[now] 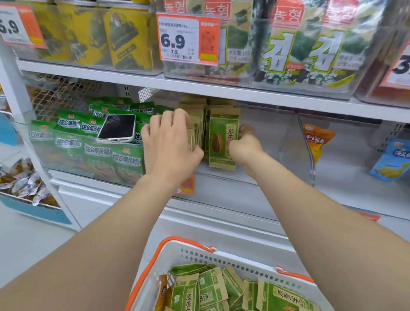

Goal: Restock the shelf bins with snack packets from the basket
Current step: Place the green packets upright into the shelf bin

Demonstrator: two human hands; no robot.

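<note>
A row of upright green-and-tan seed packets (218,139) stands in a clear shelf bin (271,135) on the middle shelf. My left hand (168,143) grips the left side of that row, fingers curled over the packet tops. My right hand (244,148) pinches the lower right edge of the front packet. Below, a white basket with orange handles (189,252) holds several more of the same green packets (210,294), lying loose.
A phone (118,128) lies on green snack bags (88,145) in the bin to the left. Orange packet (317,141) and blue packet (399,158) sit in bins to the right. Seaweed packs and price tags (187,39) fill the shelf above. A bin of wrapped sweets (22,182) stands at left.
</note>
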